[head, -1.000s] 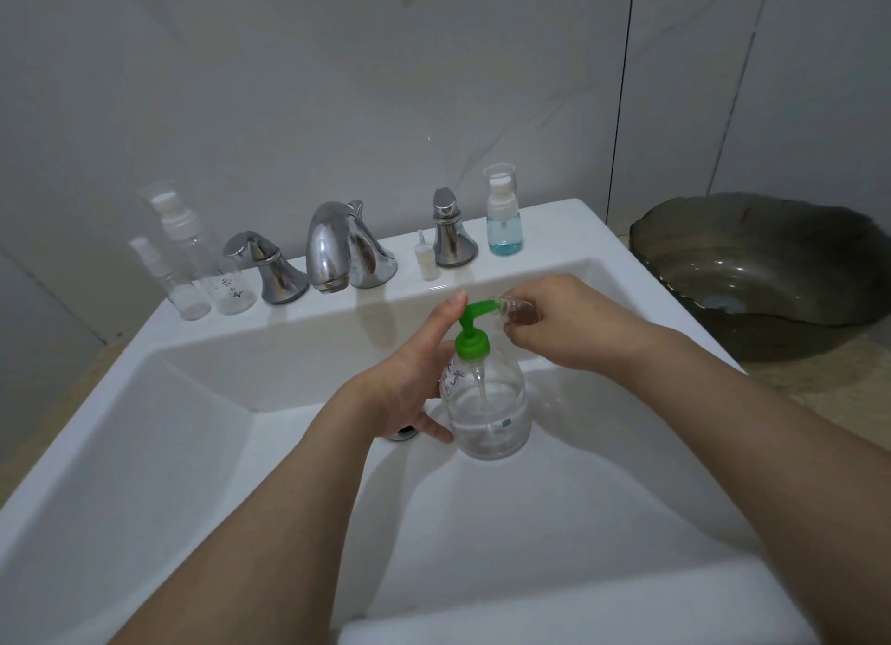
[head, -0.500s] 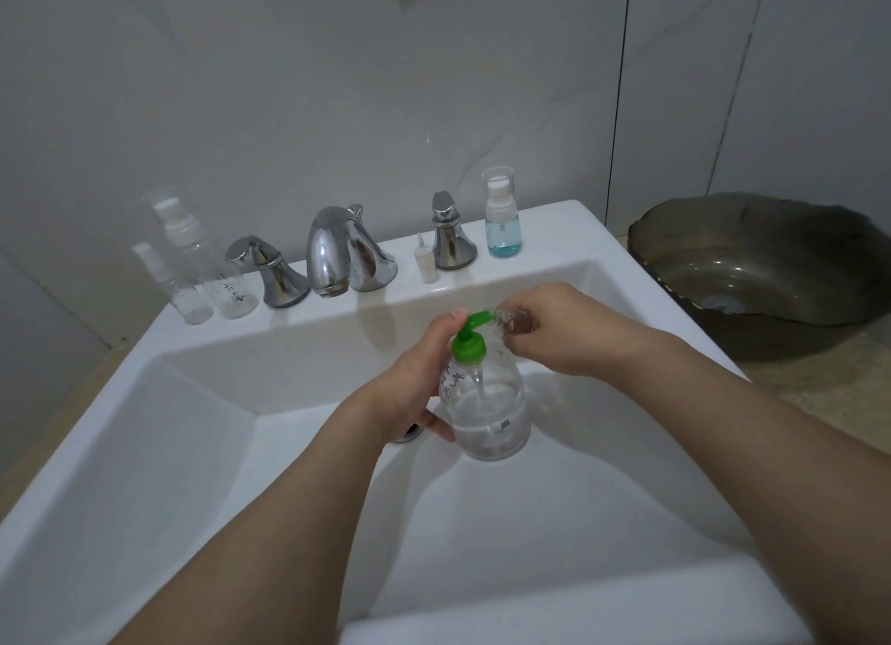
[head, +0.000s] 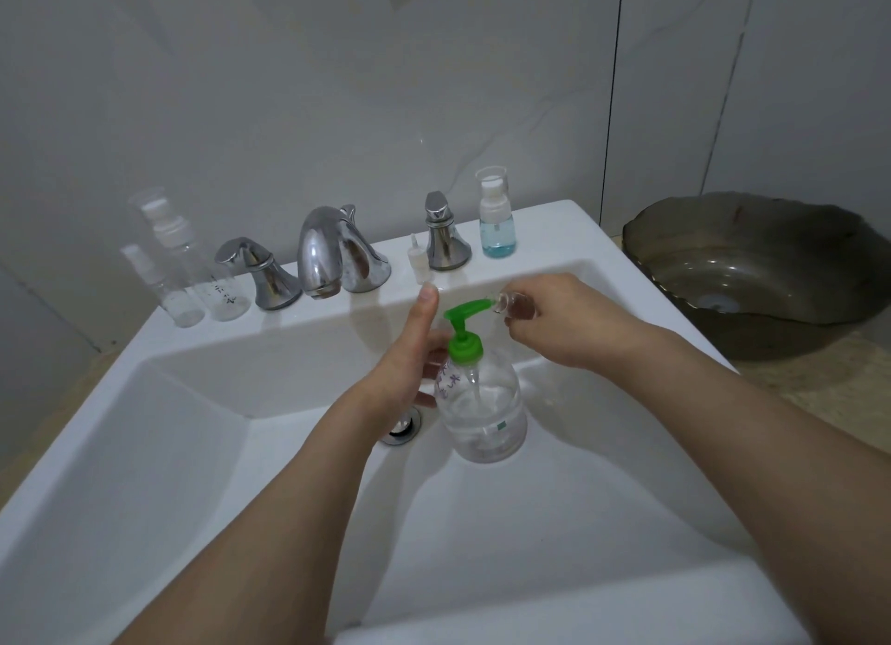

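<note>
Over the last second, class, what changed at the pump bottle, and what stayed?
The left thumb pressed the green pump head down, then lifted off; the head has risen again. Unchanged: the left hand still holds the pump bottle, and the right hand keeps the small clear bottle at the spout.

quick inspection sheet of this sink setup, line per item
surface: white ceramic sink, metal drain in its floor
job's things: clear pump bottle with green pump upright inside the basin; small clear vial at the nozzle tip
clutter: two clear spray bottles, chrome tap, small white pump part, clear bottle of blue liquid on the back ledge
grippers: left hand grips the pump bottle, thumb raised off the pump; right hand pinches the vial
cables: nothing seen
surroundings: grey tiled wall, dark glass bowl at right
</note>
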`<state>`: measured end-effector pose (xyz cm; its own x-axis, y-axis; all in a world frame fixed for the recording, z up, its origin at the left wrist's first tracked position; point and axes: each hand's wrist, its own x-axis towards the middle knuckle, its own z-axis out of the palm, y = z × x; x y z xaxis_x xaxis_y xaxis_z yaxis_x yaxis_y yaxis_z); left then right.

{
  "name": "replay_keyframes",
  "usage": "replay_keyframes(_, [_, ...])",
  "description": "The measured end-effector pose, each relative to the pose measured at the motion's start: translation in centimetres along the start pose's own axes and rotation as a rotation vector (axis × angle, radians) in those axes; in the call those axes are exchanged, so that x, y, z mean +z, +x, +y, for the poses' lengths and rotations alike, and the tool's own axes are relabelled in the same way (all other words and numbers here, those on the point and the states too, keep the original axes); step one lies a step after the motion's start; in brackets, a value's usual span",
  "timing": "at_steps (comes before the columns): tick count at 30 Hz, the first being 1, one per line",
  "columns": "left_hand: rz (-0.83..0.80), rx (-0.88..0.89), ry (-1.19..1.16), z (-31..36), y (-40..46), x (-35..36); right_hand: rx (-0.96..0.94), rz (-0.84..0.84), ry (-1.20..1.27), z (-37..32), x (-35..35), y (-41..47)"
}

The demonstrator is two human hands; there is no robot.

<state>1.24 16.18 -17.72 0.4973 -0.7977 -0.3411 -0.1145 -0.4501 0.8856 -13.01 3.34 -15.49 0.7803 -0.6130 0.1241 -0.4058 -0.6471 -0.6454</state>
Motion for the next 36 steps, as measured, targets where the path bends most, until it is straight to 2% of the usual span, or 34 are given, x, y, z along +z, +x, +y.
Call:
replay_keyframes(5, [0.313, 0.182, 0.013, 0.2, 0.6, -0.1, 0.026, 0.149, -0.015, -0.3, -0.4, 0.0])
replay_keyframes(10, [0.467, 0.441, 0.179, -0.1, 0.4, 0.0, 0.060, 0.190, 0.023, -0.7, -0.7, -0.2])
replay_keyframes(16, [0.611, 0.471, 0.327, 0.3, 0.4, 0.2, 0.077, 0.143, 0.018, -0.9, -0.6, -0.4])
replay_keyframes(20, [0.596, 0.476, 0.350, 0.4, 0.3, 0.1, 0.101, 0.146, -0.024, -0.6, -0.6, -0.2])
replay_keyframes(26, [0.445, 0.462, 0.380, 1.1, 0.1, 0.2, 0.103, 0.119, -0.066, -0.1, -0.1, 0.2])
replay_keyframes(30, [0.400, 0.453, 0.364, 1.3, 0.3, 0.1, 0.087, 0.100, -0.059, 0.0, 0.0, 0.3])
replay_keyframes(36, [0.392, 0.561, 0.332, 1.1, 0.8, 0.2, 0.062, 0.087, -0.064, -0.1, 0.1, 0.2])
